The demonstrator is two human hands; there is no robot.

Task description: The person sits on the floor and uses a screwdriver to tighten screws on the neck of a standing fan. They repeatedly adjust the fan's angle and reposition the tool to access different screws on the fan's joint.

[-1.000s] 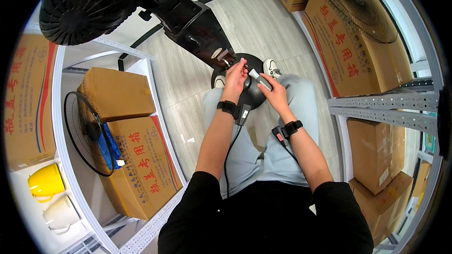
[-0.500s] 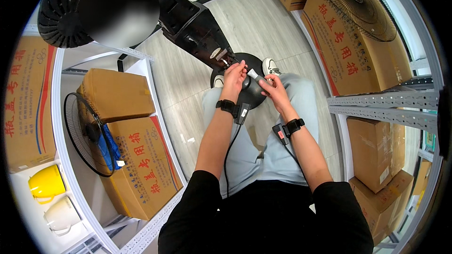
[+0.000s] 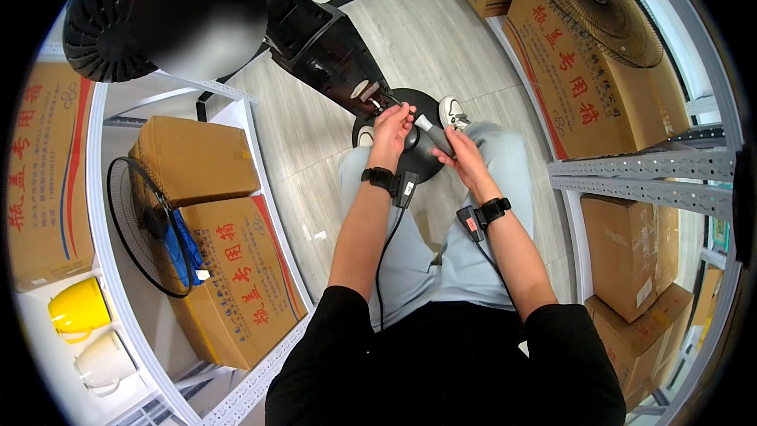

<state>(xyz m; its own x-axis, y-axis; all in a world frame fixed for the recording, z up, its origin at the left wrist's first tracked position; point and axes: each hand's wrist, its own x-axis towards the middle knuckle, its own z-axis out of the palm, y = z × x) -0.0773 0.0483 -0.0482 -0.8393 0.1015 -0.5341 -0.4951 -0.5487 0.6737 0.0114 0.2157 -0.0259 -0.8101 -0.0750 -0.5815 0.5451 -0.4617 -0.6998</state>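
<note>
A screwdriver with a grey handle, a white collar and a dark shaft slants toward the lower end of a black stand-fan column. Its handle lies between the thumb and fingers of my right hand. My left hand is closed, its fingertips pinching the shaft close to the column. Where the screwdriver's tip meets the column is too small to make out. The column leans over a round black base between my shoes. A pale oval plate shows on the column above my left hand.
The black fan head is at the upper left, partly blurred out. Shelves with cardboard boxes stand on both sides. A wire fan guard leans at left, another fan grille lies at right. Yellow and white mugs sit at lower left.
The fingers of my right hand have shifted on the screwdriver's handle, and more of the handle shows. My left hand has stayed nearly in place.
</note>
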